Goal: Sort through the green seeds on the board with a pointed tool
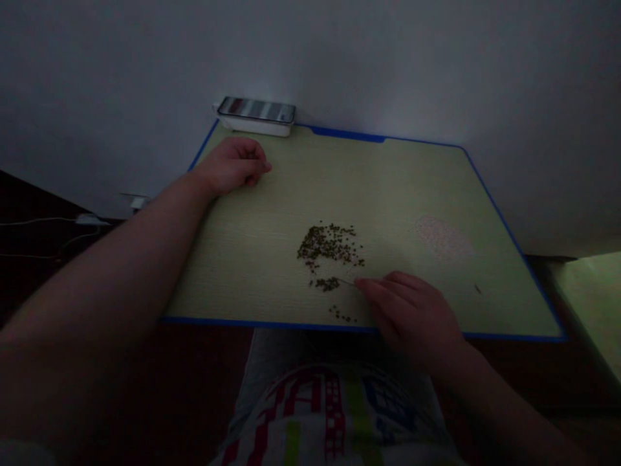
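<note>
My right hand (412, 314) pinches a thin, needle-like stick (346, 281) between thumb and fingertips near the table's front edge. The stick's tip touches a small cluster of dark green, bean-like grains (326, 284). Just beyond lies a larger spread of the same grains (327, 243), with some pale grains mixed in along its near side. A few more green grains (342, 315) are scattered close to the front edge. Curled into a loose fist, my left hand (237, 165) rests at the table's far left; nothing shows in its fingers.
The pale, blue-edged table (378, 188) stands against a wall. A phone (257, 109) lies on a white box (255, 125) at the back left. Pale grains (442, 239) form a patch on the right, with a small dark sliver (478, 289) nearby. Cables (90, 220) run at left.
</note>
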A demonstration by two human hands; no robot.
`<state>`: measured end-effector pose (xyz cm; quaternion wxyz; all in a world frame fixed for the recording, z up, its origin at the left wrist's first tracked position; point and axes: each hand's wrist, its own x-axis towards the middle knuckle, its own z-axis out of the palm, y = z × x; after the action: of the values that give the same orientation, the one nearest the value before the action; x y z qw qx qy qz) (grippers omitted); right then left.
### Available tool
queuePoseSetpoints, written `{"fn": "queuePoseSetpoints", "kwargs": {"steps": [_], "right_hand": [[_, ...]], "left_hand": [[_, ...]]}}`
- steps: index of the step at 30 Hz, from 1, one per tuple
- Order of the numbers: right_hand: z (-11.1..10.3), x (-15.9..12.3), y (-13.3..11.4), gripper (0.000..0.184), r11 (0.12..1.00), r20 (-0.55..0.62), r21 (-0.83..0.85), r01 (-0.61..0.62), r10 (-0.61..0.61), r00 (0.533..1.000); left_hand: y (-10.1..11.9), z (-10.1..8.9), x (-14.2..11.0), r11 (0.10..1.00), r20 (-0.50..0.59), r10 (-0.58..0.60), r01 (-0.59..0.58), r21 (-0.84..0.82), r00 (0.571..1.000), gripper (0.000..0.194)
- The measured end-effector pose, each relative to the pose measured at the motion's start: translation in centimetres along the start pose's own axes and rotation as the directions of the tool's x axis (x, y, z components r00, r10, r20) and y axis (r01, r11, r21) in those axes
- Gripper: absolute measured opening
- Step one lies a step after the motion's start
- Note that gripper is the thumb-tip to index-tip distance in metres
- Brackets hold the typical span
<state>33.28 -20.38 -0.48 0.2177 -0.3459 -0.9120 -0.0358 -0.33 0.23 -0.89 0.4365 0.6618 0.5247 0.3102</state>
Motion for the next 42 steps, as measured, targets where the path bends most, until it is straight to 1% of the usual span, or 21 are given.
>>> {"fn": "queuePoseSetpoints", "kwargs": {"steps": [5, 9, 11, 12, 15, 18, 22, 24, 25, 26, 28, 34, 39, 42], "right_hand": [[-0.7, -0.7, -0.3, 0.03, 0.996, -0.023, 0.074, 0.042, -0.041, 0.999], [-0.8, -1.4, -0.5, 0.032, 0.991, 0.008, 0.124, 0.054, -0.056, 0.998], [-0.6, -1.6, -0.4, 0.031, 0.994, 0.014, 0.107, 0.029, -0.03, 0.999], [-0.5, -1.6, -0.3, 0.031, 0.996, 0.01, 0.089, 0.012, -0.013, 1.0], [-0.4, -1.5, 0.0, 0.033, 0.999, -0.001, 0.049, -0.019, 0.02, 1.0], [-0.5, -1.2, 0.1, 0.034, 0.999, -0.014, 0.052, -0.008, 0.009, 1.0], [-0.6, -0.9, -0.3, 0.029, 0.998, 0.005, 0.055, 0.021, -0.021, 1.0], [-0.7, -0.9, -0.5, 0.028, 0.996, 0.019, 0.072, 0.043, -0.045, 0.999], [-0.7, -0.9, -0.5, 0.028, 0.994, 0.024, 0.09, 0.057, -0.059, 0.998], [-0.7, -0.9, -0.5, 0.028, 0.992, 0.027, 0.108, 0.068, -0.072, 0.997], [-0.8, -0.9, -0.5, 0.029, 0.989, 0.028, 0.128, 0.077, -0.081, 0.996], [-0.5, -0.7, -0.5, 0.031, 0.992, 0.018, 0.11, 0.06, -0.062, 0.998], [-0.5, -0.8, -0.4, 0.029, 0.998, 0.005, 0.055, 0.003, -0.003, 1.0], [-0.5, -0.8, -0.3, 0.027, 0.999, -0.003, 0.043, 0.004, -0.004, 1.0]], "left_hand": [[0.2, 0.1, 0.0, 1.0, -0.018, 0.009, -0.009, -0.004, 1.0, 0.02], [-0.3, -0.1, 0.3, 1.0, -0.001, 0.008, -0.008, 0.001, 1.0, 0.017], [-0.7, -0.1, 0.5, 0.999, 0.001, 0.034, -0.034, -0.009, 0.999, 0.015], [-0.9, -0.2, 0.6, 0.999, -0.045, 0.047, -0.048, -0.011, 0.998, 0.017], [-1.1, -0.2, 0.7, 0.999, -0.043, 0.045, -0.045, 0.008, 0.998, 0.015], [-0.7, -0.1, 0.5, 0.999, -0.034, 0.032, -0.031, 0.02, 0.999, 0.015], [-0.3, -0.1, 0.3, 1.0, -0.016, 0.014, -0.013, 0.027, 1.0, 0.014], [-0.5, -0.1, 0.4, 0.999, -0.036, 0.03, -0.029, 0.028, 0.999, 0.016], [-0.6, -0.1, 0.5, 0.999, -0.016, 0.039, -0.038, 0.029, 0.999, 0.015], [-0.8, -0.2, 0.7, 0.999, -0.042, 0.036, -0.034, 0.034, 0.998, 0.015], [-1.1, -0.3, 1.0, 0.998, -0.031, 0.03, -0.029, 0.058, 0.999, 0.015], [-1.8, -0.7, 1.3, 0.993, -0.005, 0.066, -0.065, 0.096, 0.998, 0.018], [-1.8, -0.6, 1.1, 0.993, -0.023, 0.064, -0.061, 0.103, 0.998, 0.016], [-1.8, -0.6, 1.0, 0.993, -0.017, 0.069, -0.067, 0.102, 0.997, 0.016]]}}
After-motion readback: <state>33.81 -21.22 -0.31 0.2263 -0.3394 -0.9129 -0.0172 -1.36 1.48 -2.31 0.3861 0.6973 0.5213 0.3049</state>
